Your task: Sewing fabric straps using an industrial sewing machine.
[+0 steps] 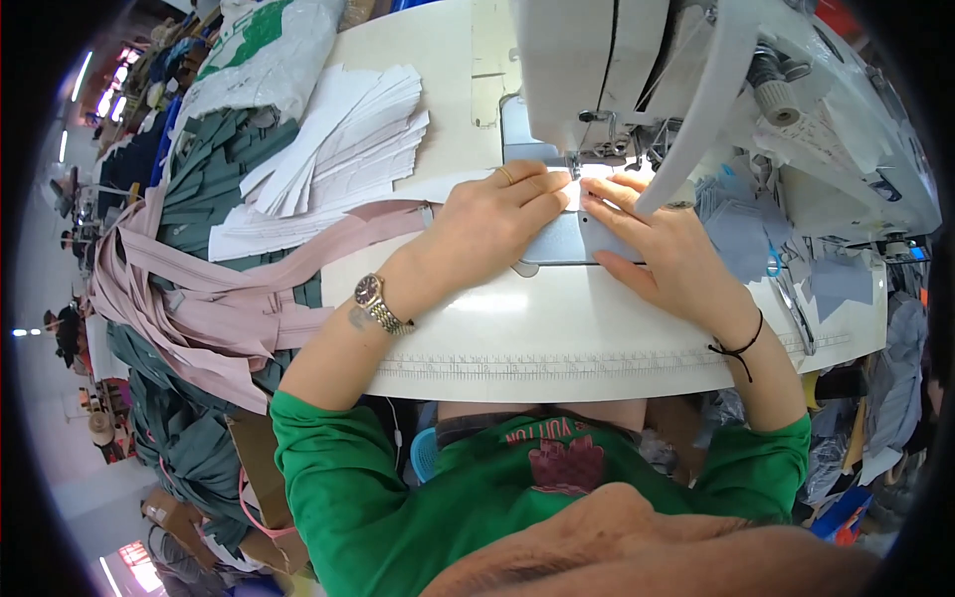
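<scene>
My left hand [502, 214] lies just left of the needle [575, 167] of a white sewing machine [567, 70], its fingers together and fingertips pressing down a white fabric strip [428, 189]. The strip trails left from under that hand to the table. On the other side of the needle, my right hand [671, 244] has its fingers stretched forward and thumb apart, fingertips beside the lit presser foot. What lies under those fingertips is partly hidden. A dusty-pink strip [363, 227] with a metal zipper pull at its end reaches close to my left wrist.
A fanned stack of white strips [338, 149] lies at the left, beside dark green strips [219, 169], a heap of pink strips [179, 298] and a plastic bag [269, 60]. Scissors [793, 308] and grey fabric pieces [736, 229] rest at the right. A printed ruler [537, 366] follows the table's front edge.
</scene>
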`<state>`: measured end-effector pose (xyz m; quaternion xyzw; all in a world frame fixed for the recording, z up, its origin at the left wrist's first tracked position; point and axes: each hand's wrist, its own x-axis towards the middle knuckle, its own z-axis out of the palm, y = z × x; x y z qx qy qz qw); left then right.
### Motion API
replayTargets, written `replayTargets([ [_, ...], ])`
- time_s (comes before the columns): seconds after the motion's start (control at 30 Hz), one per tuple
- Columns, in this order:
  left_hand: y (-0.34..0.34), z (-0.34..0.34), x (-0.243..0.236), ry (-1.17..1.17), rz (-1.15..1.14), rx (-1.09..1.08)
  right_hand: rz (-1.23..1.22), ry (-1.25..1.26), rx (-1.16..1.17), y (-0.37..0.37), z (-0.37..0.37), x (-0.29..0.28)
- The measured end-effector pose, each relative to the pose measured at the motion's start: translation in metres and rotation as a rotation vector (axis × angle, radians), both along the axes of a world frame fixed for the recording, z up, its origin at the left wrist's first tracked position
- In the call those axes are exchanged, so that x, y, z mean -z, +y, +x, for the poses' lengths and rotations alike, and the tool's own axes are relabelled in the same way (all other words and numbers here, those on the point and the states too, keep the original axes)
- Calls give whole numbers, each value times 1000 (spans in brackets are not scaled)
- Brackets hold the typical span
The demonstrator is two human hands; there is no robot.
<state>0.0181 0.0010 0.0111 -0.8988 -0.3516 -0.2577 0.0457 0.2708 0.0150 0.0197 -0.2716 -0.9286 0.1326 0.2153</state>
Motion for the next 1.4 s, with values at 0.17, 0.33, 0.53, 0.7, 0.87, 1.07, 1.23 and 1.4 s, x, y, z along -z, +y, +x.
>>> replayTargets([
  [0.17,-4,1,0,9,12,22,39,0,24,1,1,2],
  [0.33,-1,1,-7,-8,-25,12,-56,-42,23,5,2,3],
  [0.53,3,-1,-8,40,-160,-65,60,-41,39,5,1,1],
  [0.7,1,-1,2,147,-80,-141,99,-66,52,2,0,2],
  [0.87,2,-1,4,140,-94,-161,124,-84,57,1,1,1],
  [1.07,1,0,9,75,29,-187,173,-132,53,-1,0,-5],
  [1.23,-30,-14,-8,254,332,-21,210,-105,0,-1,3,-7],
  [1.4,-92,-127,-51,525,277,-688,315,-58,-61,-1,-4,-9],
])
